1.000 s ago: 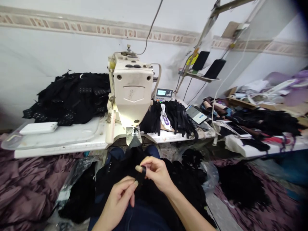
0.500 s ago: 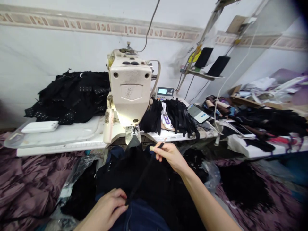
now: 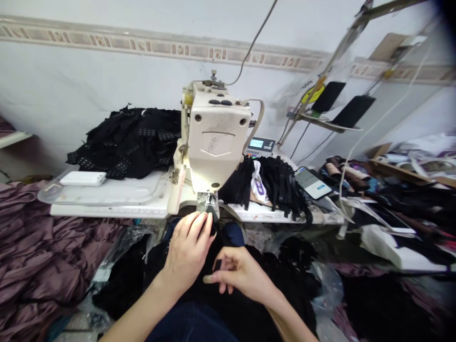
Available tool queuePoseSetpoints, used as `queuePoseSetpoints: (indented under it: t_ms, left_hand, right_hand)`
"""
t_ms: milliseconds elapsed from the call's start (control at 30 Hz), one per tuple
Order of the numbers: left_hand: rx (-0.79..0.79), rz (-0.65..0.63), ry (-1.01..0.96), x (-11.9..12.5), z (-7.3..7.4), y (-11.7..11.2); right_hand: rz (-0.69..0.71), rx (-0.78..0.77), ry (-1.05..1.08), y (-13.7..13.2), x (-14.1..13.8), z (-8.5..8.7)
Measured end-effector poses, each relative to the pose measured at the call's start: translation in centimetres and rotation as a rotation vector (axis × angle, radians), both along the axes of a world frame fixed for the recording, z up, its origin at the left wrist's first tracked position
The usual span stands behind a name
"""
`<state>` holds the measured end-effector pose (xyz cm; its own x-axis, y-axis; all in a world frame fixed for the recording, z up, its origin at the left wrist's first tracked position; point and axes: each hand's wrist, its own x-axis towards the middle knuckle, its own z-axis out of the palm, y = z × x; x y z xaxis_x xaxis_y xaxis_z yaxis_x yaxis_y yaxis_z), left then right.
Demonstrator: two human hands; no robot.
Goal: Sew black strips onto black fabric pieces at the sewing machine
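Likely light, limp and easily creased, the black cloth (image 3: 201,292) drapes across the lower centre of the frame, best held flat near its edge. The black strip (image 3: 218,264), seemingly just as soft, is gripped in the curled fingers of the right hand (image 3: 239,275). The left hand (image 3: 187,249) lies over cloth just below the sewing machine (image 3: 219,142); whether it pinches is hidden. Half a second ago it sat lower, the right hand higher.
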<state>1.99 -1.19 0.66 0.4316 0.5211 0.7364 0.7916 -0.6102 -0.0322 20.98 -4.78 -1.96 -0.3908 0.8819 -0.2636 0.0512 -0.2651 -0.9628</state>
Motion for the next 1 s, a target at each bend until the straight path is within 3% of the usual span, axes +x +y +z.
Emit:
queuePoseSetpoints:
  t_ms: [167,333,500,667,800,900,1000]
  left_hand:
    - [0.074,-0.072,-0.081,-0.1,-1.0,1.4]
    - [0.052,-0.225,-0.059,-1.5,-1.6,2.3]
    - [0.081,-0.231,-0.103,-1.6,-1.8,2.5]
    - [0.092,-0.183,-0.083,-1.1,-1.5,2.2]
    - [0.091,-0.193,-0.091,-0.9,-1.1,2.3]
    - [0.070,-0.212,-0.081,-0.9,-0.9,2.5]
    - [0.031,-0.219,-0.065,-0.8,-0.7,2.5]
  right_hand:
    - [0.005,0.115,0.032,0.7,-0.1,1.9]
    - [-0.258,0.254,0.059,4.4,-0.1,4.4]
    - [-0.350,0.509,-0.057,8.0,-0.8,5.2]
    - [-0.485,0.638,-0.161,9.3,-1.4,3.8]
    - [-0.623,0.453,-0.008,7.9,-2.0,1.9]
    - [-0.549,0.352,0.014,5.7,-2.3,0.3]
    - [-0.479,0.355,-0.005,3.7,-2.5,-1.0]
